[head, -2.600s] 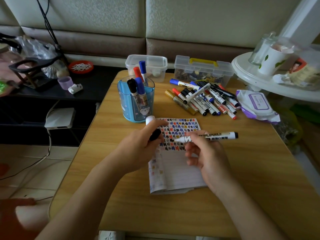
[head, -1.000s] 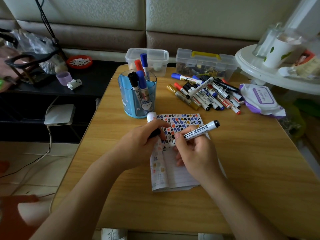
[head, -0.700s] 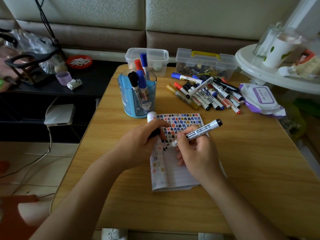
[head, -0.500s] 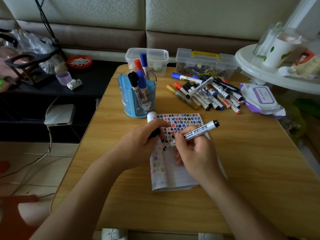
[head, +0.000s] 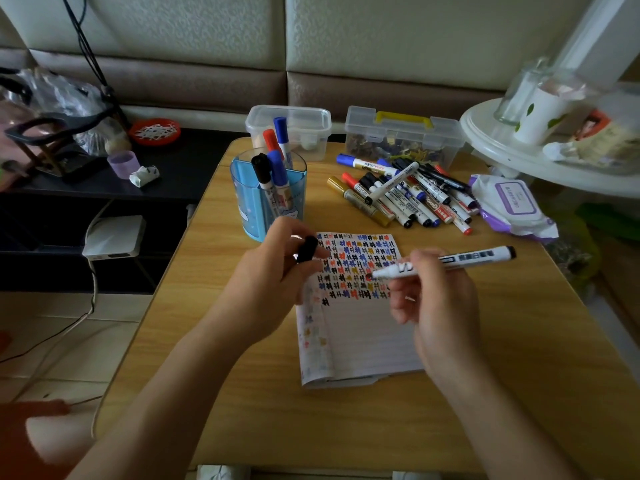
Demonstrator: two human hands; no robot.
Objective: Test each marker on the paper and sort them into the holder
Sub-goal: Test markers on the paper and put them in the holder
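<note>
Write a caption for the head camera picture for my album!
Right hand holds an uncapped marker over the paper; left hand grips a black cap.

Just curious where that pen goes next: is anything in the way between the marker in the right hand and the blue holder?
Only the person's own left hand, holding the black cap, sits on the straight line from the marker in the right hand to the holder. Otherwise nothing visible blocks it.

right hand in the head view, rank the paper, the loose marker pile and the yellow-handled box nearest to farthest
1. The paper: just under the right hand, which holds a marker.
2. The loose marker pile: beyond the paper, mid-table.
3. The yellow-handled box: at the table's far edge, behind the pile.
</note>
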